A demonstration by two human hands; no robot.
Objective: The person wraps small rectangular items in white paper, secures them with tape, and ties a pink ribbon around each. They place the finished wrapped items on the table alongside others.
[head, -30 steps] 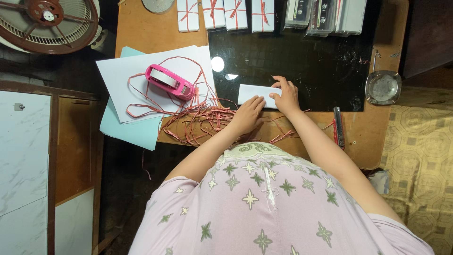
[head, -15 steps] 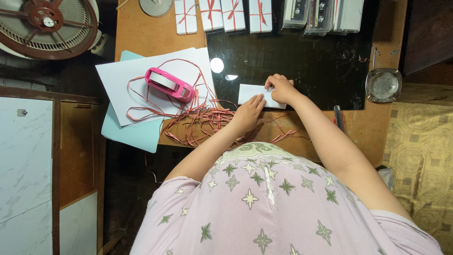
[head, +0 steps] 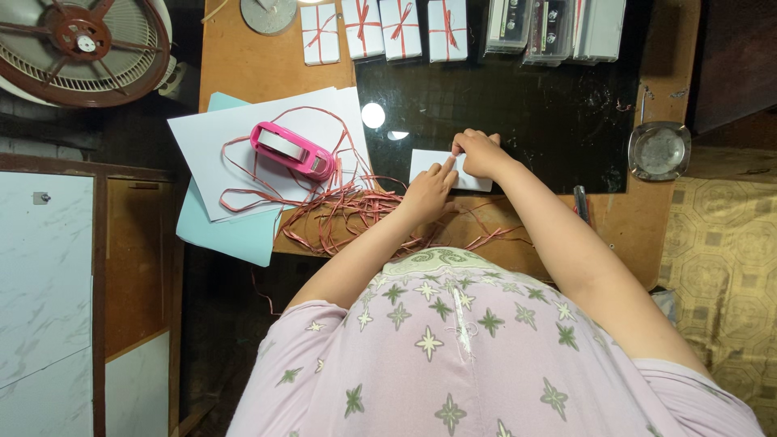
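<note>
We see a pink tape dispenser (head: 291, 150) on white paper sheets (head: 218, 137), tangled red ribbon (head: 340, 210), a fan (head: 81, 44), and a metal ashtray (head: 659, 150) on the table (head: 259, 65).

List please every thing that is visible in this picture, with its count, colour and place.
wrapped packet: one, white, on the dark glass, under both hands
tied packets: four, white with red ribbon, far edge of desk
cassette cases: a row, clear and grey, far right edge
tape dispenser: one, pink, on the white paper
paper sheets: several, white over light blue, left of desk
ribbon: loose tangle, red, near edge of desk
metal dish: one, silver, right side
fan: one, red-brown and white, top left
left hand: fingers on the packet
right hand: fingers bent on the packet
</note>
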